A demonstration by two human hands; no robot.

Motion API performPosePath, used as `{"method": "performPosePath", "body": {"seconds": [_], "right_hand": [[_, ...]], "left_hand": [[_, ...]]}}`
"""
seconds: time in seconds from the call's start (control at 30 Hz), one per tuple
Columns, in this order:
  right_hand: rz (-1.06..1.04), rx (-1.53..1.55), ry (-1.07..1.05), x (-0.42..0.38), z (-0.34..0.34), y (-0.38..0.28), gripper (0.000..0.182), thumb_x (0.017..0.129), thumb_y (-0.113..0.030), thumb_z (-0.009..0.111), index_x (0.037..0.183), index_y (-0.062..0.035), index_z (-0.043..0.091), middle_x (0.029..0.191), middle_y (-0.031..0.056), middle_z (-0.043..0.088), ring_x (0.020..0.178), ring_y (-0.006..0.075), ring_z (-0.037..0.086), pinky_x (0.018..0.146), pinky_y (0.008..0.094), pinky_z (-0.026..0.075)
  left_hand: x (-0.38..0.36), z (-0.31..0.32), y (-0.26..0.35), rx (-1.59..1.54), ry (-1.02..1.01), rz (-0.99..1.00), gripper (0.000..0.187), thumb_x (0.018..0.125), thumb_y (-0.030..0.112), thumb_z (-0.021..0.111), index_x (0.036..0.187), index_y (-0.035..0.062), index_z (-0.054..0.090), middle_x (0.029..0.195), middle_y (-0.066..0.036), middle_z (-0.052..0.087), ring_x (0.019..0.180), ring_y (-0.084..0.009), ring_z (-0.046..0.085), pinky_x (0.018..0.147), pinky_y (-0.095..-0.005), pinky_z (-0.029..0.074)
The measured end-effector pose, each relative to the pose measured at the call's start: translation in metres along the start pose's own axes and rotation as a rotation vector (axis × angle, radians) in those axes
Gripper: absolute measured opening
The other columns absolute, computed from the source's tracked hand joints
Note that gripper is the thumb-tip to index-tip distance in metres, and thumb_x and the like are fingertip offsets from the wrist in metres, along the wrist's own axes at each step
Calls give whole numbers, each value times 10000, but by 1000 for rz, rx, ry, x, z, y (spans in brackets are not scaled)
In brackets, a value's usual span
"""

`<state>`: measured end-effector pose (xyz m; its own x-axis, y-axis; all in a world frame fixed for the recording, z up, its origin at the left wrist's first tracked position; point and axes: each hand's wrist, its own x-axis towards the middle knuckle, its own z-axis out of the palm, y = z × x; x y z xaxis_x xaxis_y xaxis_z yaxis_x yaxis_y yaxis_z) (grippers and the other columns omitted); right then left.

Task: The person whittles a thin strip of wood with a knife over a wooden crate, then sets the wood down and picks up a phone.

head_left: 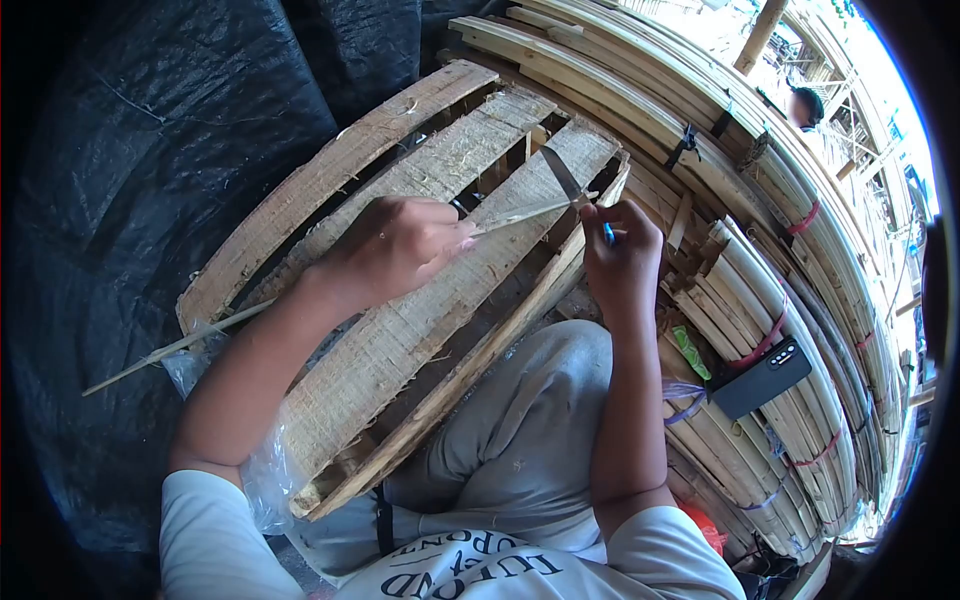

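Note:
My left hand (415,243) is closed around a thin wooden strip (522,213), whose long end (180,350) sticks out behind the forearm toward the left. In my right hand (622,240) is a knife, its fingers wrapped round the blue handle. The knife's blade (563,172) points up and left and meets the strip close to the right fingertips. Both hands are over a rough slatted wooden bench (400,335), with wood fibres on its boards.
Bundled wooden strips (770,300) are stacked along the right and back. A black phone (763,378) lies on a bundle at the right. Black plastic sheeting (170,200) covers the left side. Another person (803,106) is in the far background. My bent knee (560,370) is beside the bench.

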<state>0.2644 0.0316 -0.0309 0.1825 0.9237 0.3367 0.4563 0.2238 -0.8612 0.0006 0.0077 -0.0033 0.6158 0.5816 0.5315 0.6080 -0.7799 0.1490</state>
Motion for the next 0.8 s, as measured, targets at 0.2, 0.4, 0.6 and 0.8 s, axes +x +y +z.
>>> {"method": "performPosePath", "body": {"seconds": [0.2, 0.4, 0.6, 0.8], "right_hand": [[-81, -48, 90, 11, 2, 16, 275, 954, -210, 767, 873, 48, 720, 646, 115, 626, 579, 121, 504, 576, 324, 445], [-10, 47, 36, 12, -4, 6, 289, 963, -177, 765, 831, 67, 682, 684, 77, 646, 591, 89, 467, 558, 307, 431], [-40, 65, 56, 12, 1, 9, 280, 971, -185, 762, 859, 65, 703, 688, 82, 646, 594, 90, 474, 561, 307, 427], [-110, -30, 114, 17, -1, 7, 253, 973, -174, 748, 870, 55, 713, 670, 72, 627, 598, 98, 481, 572, 312, 424]], "left_hand": [[-2, 4, -4, -45, 51, 14, 73, 845, 3, 789, 908, -15, 759, 694, -125, 629, 615, -245, 648, 546, -378, 480], [1, 1, -3, -21, 15, -13, 64, 854, 13, 785, 908, -12, 762, 686, -124, 627, 615, -246, 650, 544, -379, 484], [1, -1, -3, -30, -6, -15, 53, 863, 25, 781, 901, -8, 761, 690, -123, 638, 622, -240, 660, 552, -373, 498], [-1, 4, -4, -58, 22, -11, 58, 864, 25, 781, 908, -10, 766, 696, -126, 641, 623, -246, 659, 552, -375, 495]]}}
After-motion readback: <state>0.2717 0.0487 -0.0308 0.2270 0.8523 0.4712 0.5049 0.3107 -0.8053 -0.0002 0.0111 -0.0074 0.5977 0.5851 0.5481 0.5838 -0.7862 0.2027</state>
